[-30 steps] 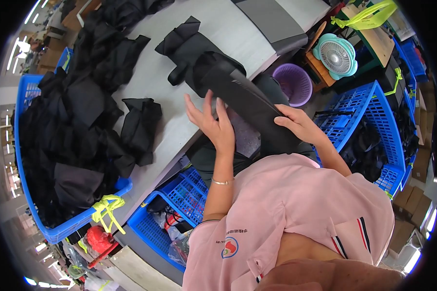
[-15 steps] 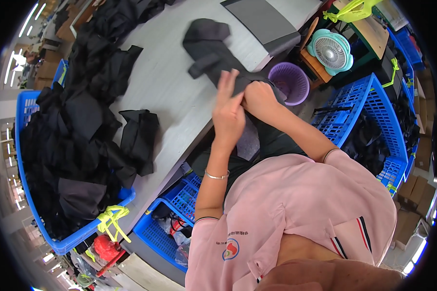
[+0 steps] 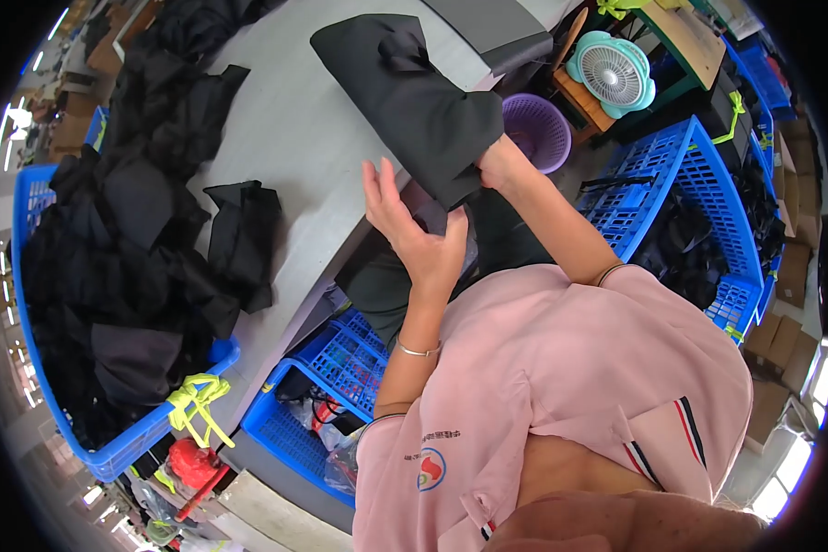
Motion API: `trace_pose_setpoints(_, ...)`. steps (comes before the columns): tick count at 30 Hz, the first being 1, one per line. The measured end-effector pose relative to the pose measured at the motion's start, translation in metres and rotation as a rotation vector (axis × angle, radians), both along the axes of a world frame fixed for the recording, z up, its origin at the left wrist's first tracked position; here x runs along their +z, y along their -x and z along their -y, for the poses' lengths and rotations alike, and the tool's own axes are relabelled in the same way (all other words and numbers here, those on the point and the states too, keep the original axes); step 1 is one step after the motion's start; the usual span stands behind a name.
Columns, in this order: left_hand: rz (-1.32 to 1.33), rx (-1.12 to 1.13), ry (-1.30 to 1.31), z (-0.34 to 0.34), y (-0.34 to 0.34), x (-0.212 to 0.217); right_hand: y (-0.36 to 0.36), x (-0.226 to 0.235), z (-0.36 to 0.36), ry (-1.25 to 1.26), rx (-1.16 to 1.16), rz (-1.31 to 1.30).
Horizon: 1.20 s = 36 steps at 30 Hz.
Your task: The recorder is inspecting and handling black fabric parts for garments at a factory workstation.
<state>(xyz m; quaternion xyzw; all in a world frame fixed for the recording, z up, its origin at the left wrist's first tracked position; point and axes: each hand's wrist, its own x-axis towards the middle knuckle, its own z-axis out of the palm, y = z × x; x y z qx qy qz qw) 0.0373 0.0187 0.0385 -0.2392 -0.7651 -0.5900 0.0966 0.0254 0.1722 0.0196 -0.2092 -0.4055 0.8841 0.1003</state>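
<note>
A piece of black cloth (image 3: 405, 106), sewn in a tube-like or pouch-like shape, lies slantwise from the grey table towards my lap. At its near end, my right hand (image 3: 497, 164) holds it; the cloth covers most of those fingers. My left hand (image 3: 420, 235) is beside the lower edge of the cloth, fingers stretched and thumb apart. A small dark flap shows between that thumb and the fingers, and whether they touch it I cannot tell. A separate folded black piece (image 3: 244, 241) rests on the table to the left.
Black cloth pieces fill a blue basket (image 3: 29, 304) at left, with a yellow-green strip (image 3: 198, 400) tied on. Under the table (image 3: 290, 120) sits another blue basket (image 3: 281, 432). On the right are a purple bin (image 3: 561, 147), a turquoise fan (image 3: 612, 72) and more blue baskets (image 3: 658, 193).
The black cloth has spread out flatter and wider. My left hand has come away from my right hand, down and to the left. My right hand has gone partly under the cloth.
</note>
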Motion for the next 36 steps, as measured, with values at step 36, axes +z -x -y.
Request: trace_pose_setpoints(36,0.066,0.059,-0.126,-0.007,-0.002,-0.036,0.011,-0.020,0.033,0.149,-0.154,0.083)
